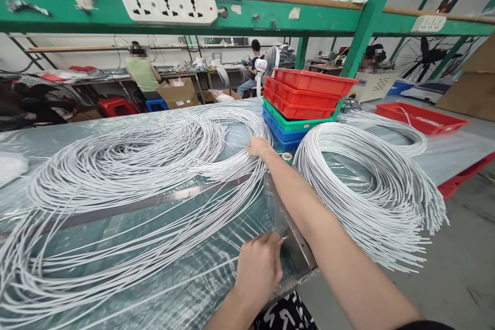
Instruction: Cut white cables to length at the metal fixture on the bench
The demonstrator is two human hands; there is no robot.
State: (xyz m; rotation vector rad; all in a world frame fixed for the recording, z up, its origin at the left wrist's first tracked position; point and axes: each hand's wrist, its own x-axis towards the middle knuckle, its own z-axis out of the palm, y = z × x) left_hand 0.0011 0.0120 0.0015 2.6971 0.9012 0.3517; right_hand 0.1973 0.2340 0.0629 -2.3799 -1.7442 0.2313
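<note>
A wide loose coil of thin white cables point(147, 165) lies spread over the plastic-covered table point(216, 283). My right hand point(258, 147) reaches far forward, its fingers closed on strands at the coil's right edge. My left hand point(260, 267) rests near the table's front corner, fingers curled in a pinch on cable ends there. A long steel ruler point(154, 202) runs across the table under the cables. A second, tidier bundle of white cables point(371, 185) lies to the right of my right arm, its cut ends hanging over the table's edge.
Stacked red, green and blue trays point(305, 103) stand behind the coils, a roll of tape point(286, 157) at their foot. A red tray point(421, 117) sits far right. A green shelf frame with a power strip point(166, 4) spans overhead. Other people work at benches behind.
</note>
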